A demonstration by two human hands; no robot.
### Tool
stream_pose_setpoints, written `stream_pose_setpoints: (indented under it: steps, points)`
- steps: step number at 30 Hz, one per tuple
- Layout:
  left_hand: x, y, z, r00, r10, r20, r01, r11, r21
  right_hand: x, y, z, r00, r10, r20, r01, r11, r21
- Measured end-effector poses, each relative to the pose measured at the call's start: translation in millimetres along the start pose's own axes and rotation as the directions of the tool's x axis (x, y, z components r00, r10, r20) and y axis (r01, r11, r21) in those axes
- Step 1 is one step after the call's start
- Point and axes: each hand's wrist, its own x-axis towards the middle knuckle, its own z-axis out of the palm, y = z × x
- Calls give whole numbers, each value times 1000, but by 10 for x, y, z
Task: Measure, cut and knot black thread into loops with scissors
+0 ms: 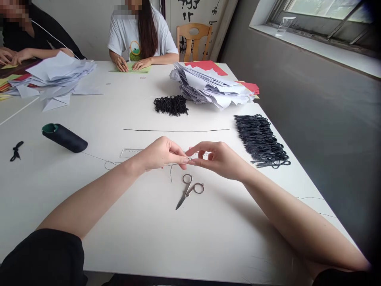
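My left hand [166,154] pinches a thin dark cord [171,173], whose loose end hangs below the fingers. Fingertips of my right hand [212,159] meet it at a small loop of the cord [189,159]. Under both hands lies a clear ruler [131,152], partly covered. Silver scissors [187,190] rest open just below the hands, tips toward the lower left. Beyond the hands a straight black cord [177,130] stretches across the table. A thread runs from a dark spool [65,137] on the left toward my left forearm.
Bundled black cord loops [260,139] lie at the right, with a smaller bundle [171,105] farther back. White paper piles [208,85] stand behind. A small black knotted cord [16,151] is at far left. Two people sit across the table [143,238], one with hands on green paper [139,67].
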Motion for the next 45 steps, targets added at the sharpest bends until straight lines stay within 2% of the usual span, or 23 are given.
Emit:
stream_pose_setpoints:
  steps: [5, 8, 12, 15, 16, 18, 20, 22, 24, 26, 29, 31, 36, 40, 45]
  points:
    - [-3, -9, -11, 1000, -20, 4, 20, 999, 29, 1, 15, -32, 999, 4, -46, -8, 996, -85]
    - [-1, -14, -12, 1000, -3, 6, 2, 998, 57, -4, -10, -144, 987, -57, -151, 31, 985, -168]
    - [7, -43, -22, 999, 36, 25, -40, 987, 159, -11, -8, -300, 937, -77, -341, 11, 982, -190]
    - [-6, -63, -61, 983, 75, 170, -118, 959, 259, -36, -12, -408, 870, -120, -478, 59, 988, -141]
    - [-19, -61, -78, 969, 90, 228, -159, 939, 305, -50, -25, -436, 866, -137, -481, 80, 987, -138]
    - [-52, -42, -102, 957, 140, 256, -236, 887, 397, -85, -67, -468, 904, -165, -394, 109, 981, -160]
    - [-86, -8, -95, 963, 237, 130, -271, 846, 459, -117, -113, -452, 949, -196, -248, 142, 966, -218]
    - [-103, 24, -45, 937, 348, -29, -295, 833, 468, -133, -141, -389, 959, -248, -134, 203, 938, -282]
    - [-97, 39, 41, 904, 411, -116, -337, 853, 399, -132, -140, -301, 951, -304, -62, 270, 907, -323]
    - [-70, 32, 134, 893, 424, -149, -371, 884, 285, -124, -118, -220, 939, -344, -10, 322, 887, -330]
    - [-14, -10, 224, 901, 395, -179, -374, 916, 142, -116, -80, -166, 926, -376, 28, 364, 870, -334]
    - [21, -45, 233, 923, 350, -160, -339, 936, 93, -117, -72, -179, 926, -377, 21, 359, 861, -361]
    - [103, -121, 161, 976, 218, -8, -219, 975, -46, -122, -103, -296, 937, -333, -103, 260, 866, -428]
    - [154, -160, 121, 985, 155, 81, -132, 962, -240, -118, -98, -380, 929, -283, -240, 149, 876, -458]
    - [189, -194, 92, 988, 56, 144, -14, 960, -281, -98, -21, -440, 904, -195, -382, -1, 889, -457]
